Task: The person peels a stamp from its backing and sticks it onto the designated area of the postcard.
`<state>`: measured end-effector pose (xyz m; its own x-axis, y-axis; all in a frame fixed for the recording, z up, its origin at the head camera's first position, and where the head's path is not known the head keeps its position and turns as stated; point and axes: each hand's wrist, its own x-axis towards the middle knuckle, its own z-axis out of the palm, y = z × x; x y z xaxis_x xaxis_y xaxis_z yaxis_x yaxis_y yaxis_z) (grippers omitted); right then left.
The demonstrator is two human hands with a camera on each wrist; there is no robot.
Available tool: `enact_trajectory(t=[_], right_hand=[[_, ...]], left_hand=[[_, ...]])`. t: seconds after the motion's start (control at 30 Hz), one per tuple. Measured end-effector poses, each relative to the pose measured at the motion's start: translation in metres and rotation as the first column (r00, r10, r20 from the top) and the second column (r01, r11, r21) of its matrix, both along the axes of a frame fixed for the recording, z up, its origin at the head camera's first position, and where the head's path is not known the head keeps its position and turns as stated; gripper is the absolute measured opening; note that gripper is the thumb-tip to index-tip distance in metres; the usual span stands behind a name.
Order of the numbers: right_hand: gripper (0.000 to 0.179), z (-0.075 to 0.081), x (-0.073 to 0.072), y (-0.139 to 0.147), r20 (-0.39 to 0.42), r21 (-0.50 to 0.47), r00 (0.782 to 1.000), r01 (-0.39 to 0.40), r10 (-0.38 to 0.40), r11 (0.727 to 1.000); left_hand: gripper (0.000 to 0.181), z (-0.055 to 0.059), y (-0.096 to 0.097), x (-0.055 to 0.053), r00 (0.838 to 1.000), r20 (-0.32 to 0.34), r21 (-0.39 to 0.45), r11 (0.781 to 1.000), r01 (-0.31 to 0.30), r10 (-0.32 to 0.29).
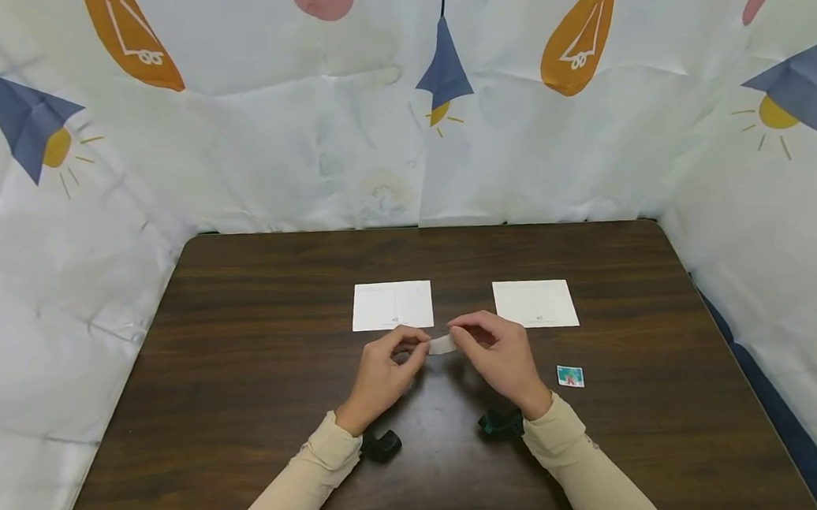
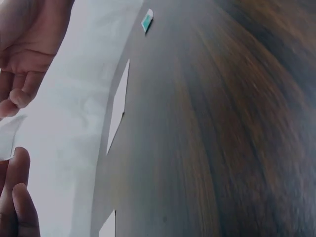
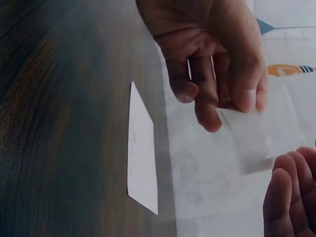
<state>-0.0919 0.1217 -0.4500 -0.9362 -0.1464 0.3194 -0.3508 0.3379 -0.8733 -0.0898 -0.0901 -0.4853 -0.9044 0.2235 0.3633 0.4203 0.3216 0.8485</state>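
Note:
Above the table, in the head view, a short, translucent strip of tape point(image 1: 442, 345) is stretched between the two hands. My left hand point(image 1: 390, 371) pinches its left end between thumb and forefinger, and my right hand point(image 1: 497, 351) pinches the other end. A jagged cut edge shows on the tape point(image 3: 247, 140) in the right wrist view. Just beyond the left hand lies a white postcard point(image 1: 392, 305). A second white postcard point(image 1: 536, 304) lies behind the right hand. To the right of that hand is a small teal postage stamp point(image 1: 569, 376), flat on the wood.
The dark wooden table point(image 1: 249, 424) has rounded far corners. White cloth point(image 1: 266, 154) printed with lamps and bulbs hangs behind it and on both sides. Each wrist carries a black camera point(image 1: 382, 446).

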Motion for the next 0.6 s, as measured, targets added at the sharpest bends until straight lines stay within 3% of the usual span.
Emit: enact_trajectory(t=[0.3, 0.6], right_hand=[[0.016, -0.004, 0.001, -0.002, -0.159, 0.133, 0.987, -0.002, 0.023, 0.991], [0.017, -0.005, 0.003, -0.001, -0.201, 0.18, 0.979, 0.006, 0.031, 0.984]], left_hand=[[0.007, 0.005, 0.007, 0.003, 0.989, 0.144, 0.065, 0.997, -0.048, 0.038], [0.012, 0.006, 0.011, 0.005, 0.971, 0.24, 0.141, 0.989, -0.041, 0.006]])
